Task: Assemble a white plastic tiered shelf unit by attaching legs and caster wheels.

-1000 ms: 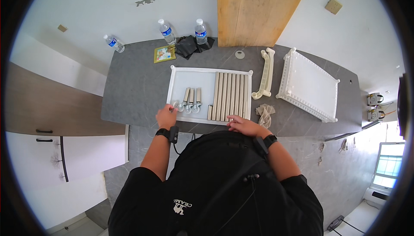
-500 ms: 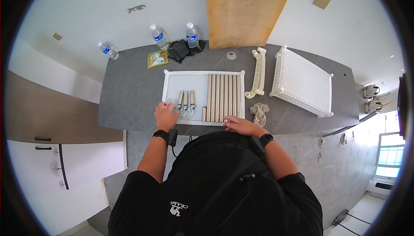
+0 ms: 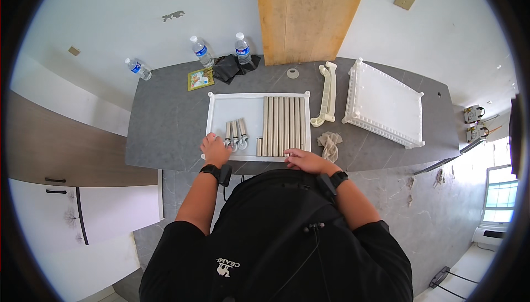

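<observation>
A shallow white plastic tray with corner posts lies in front of me. On its right side is a row of several silver metal tubes, with one short piece at their left. Caster wheels with metal stems lie left of them. My left hand is over the tray's near left corner, fingers bent and apart, beside the leftmost caster; whether it touches it is partly hidden. My right hand rests at the near ends of the tubes with its fingers loosely stretched out, holding nothing.
Right of the tray are cream plastic bars, a crumpled cloth and another white tray. Water bottles, a black bag and a yellow-green packet stand or lie at the back. A wooden board leans there.
The casters have shifted slightly toward me and now lie at more of a slant. My left hand stays beside them; my right hand has hardly moved. The view has shifted slightly.
</observation>
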Action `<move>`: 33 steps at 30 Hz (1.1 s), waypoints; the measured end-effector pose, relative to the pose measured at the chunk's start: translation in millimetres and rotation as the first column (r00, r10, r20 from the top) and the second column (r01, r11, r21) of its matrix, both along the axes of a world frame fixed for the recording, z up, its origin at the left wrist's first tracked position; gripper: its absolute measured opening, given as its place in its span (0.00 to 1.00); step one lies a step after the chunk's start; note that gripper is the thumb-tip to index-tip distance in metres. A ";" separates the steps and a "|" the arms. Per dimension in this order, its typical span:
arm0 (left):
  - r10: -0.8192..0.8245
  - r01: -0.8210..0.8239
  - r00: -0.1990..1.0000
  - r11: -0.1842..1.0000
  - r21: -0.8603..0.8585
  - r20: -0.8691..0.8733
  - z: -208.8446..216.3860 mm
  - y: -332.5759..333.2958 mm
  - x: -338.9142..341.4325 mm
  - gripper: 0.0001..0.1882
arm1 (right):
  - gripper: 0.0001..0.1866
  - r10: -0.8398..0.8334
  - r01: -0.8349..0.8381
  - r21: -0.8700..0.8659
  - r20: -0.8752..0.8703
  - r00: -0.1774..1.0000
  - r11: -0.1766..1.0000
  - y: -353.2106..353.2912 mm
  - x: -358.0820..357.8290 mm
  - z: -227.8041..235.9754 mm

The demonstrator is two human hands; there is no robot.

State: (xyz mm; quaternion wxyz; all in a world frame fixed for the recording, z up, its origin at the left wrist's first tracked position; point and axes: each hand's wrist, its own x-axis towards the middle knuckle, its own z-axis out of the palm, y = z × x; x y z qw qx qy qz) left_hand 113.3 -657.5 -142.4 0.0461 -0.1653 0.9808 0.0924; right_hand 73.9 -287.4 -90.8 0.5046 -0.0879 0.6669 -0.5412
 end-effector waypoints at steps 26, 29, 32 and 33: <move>-0.566 0.301 0.821 0.317 0.900 -0.075 98.7 98.4 -5.7 0.14 | 0.20 -0.273 0.272 -0.027 -0.027 0.962 0.962 -8.9 2.6 28.3; -0.403 0.060 0.915 0.083 0.995 -0.021 76.1 105.3 3.0 0.11 | 0.17 -0.309 0.308 -0.036 -0.037 0.950 0.951 -6.6 3.7 28.2; -0.302 -0.136 0.946 -0.041 0.990 0.118 60.3 103.7 6.3 0.10 | 0.15 -0.290 0.283 -0.066 -0.223 0.931 0.957 -8.1 8.6 30.7; -0.293 -0.182 0.946 -0.135 0.974 0.136 51.1 99.9 4.8 0.11 | 0.15 -0.275 0.252 -0.112 -0.368 0.888 0.961 -9.0 10.9 30.8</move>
